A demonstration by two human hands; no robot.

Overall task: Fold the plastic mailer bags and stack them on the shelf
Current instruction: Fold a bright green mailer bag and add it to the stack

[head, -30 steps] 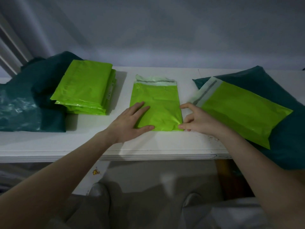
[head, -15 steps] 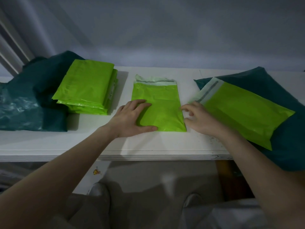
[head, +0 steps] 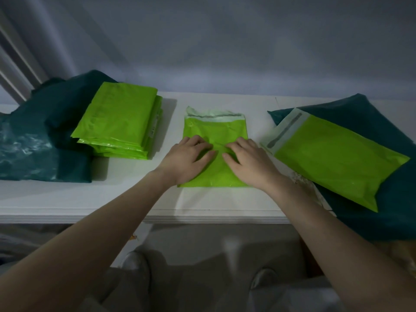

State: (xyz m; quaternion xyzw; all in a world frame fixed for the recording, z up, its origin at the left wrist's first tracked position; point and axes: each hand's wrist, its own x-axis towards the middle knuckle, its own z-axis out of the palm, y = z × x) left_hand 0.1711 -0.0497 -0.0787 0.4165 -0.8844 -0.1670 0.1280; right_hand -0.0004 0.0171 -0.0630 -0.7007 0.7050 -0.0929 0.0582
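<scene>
A lime-green mailer bag [head: 215, 134] is laid flat on the white shelf [head: 135, 199], roughly at its middle, with its pale adhesive flap [head: 213, 114] turned toward the wall. Both hands are placed on the bag's lower half, side by side and nearly touching. The left hand [head: 189, 158] is pressed palm-down on the left part, the fingers bent at the tips and the plastic puckered beneath them. The right hand [head: 249, 163] is set on the right part in the same manner, its fingertips dug into the creased middle of the bag. Whether the plastic is actually pinched in either grip, or only pressed down, cannot be told.

A stack of folded green mailers [head: 121, 122] is seen to the left, well apart from the bag, partly propped on a crumpled dark teal bag [head: 40, 140]. To the right, an unfolded green mailer [head: 333, 156] with a grey seal strip is laid at a slant across another dark teal bag [head: 369, 113], its corner projecting past the shelf's front edge.
</scene>
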